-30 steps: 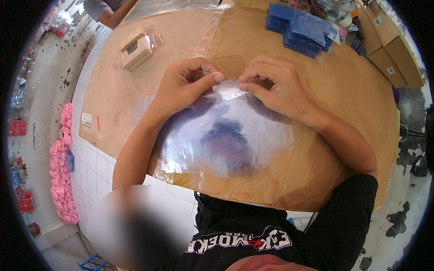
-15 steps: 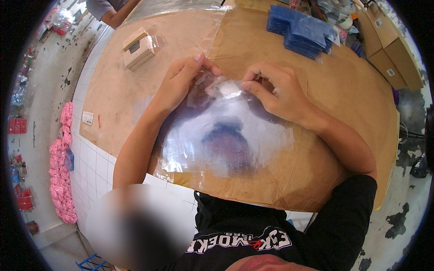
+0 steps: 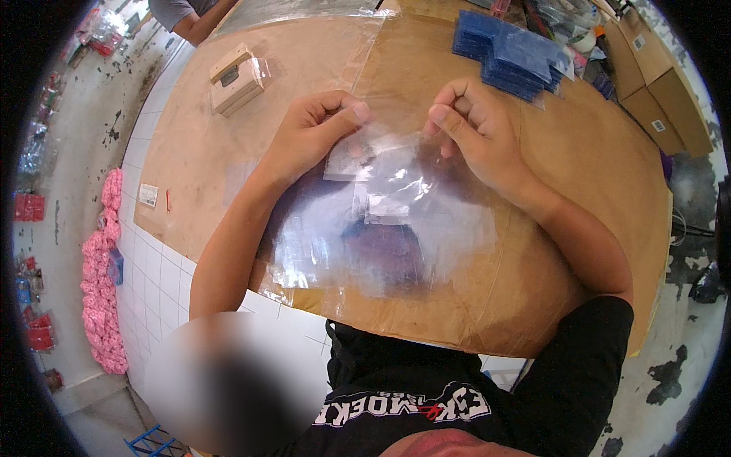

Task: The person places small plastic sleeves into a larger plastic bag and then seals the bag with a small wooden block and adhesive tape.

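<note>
A broad shiny clear plastic sheet [image 3: 449, 247] lies on the brown-covered table in front of me, overlapped by smaller clear plastic pieces [image 3: 388, 206]. My left hand [image 3: 324, 133] is closed in a pinch at the far edge, with a small clear plastic piece [image 3: 346, 164] hanging below its thumb and fingertips. Across a short gap, my right hand [image 3: 476, 137] is also pinched, thumb against fingers. Whether a thin edge of clear plastic lies in that pinch is hard to see through the glare.
A wooden block [image 3: 236, 85] stands at the far left. Stacked blue flat sheets [image 3: 506, 53] lie far right, beside cardboard boxes [image 3: 655, 84]. A pink bundle [image 3: 103, 289] is on the floor at left. Another person's arm [image 3: 202, 27] shows at the far edge.
My hands have drawn apart slightly, the right moving rightward. Small clear plastic pieces, bunched between the fingers before, now lie flatter and nearer on the large sheet.
</note>
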`<state>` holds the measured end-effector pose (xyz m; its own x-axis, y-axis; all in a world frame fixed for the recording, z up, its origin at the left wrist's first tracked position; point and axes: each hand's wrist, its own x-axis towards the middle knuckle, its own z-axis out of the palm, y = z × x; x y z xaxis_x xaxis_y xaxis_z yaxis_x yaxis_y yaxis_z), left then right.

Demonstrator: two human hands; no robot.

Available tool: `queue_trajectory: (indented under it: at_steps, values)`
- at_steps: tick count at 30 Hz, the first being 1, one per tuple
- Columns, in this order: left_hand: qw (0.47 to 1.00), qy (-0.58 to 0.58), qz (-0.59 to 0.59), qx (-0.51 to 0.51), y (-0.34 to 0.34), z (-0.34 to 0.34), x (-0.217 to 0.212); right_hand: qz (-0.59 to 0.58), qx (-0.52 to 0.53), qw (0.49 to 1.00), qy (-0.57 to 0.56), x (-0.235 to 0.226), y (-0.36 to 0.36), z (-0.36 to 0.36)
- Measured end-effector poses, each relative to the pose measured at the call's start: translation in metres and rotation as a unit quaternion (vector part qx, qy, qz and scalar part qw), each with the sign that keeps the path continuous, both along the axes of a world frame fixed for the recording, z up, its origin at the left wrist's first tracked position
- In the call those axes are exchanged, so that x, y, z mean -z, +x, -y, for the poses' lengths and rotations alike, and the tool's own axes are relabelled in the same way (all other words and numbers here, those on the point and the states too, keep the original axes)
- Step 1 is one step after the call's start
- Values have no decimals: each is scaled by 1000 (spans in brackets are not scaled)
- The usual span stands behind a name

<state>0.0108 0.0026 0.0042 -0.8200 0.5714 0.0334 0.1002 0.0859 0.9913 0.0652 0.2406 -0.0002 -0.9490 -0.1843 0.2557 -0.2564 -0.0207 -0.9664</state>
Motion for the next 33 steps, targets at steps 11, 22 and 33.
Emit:
queue_trajectory:
  at_steps: [11, 22, 33]
  values:
    - [1000, 14, 7, 17, -2, 0, 4, 26, 29, 998, -51, -1, -10, -9]
    - [972, 116, 154, 131, -3, 14, -12, -177, -36, 965, 192, -6, 12, 6]
    - [947, 179, 219, 153, -4, 10, -7, 19, 2, 993, 114, -7, 11, 6]
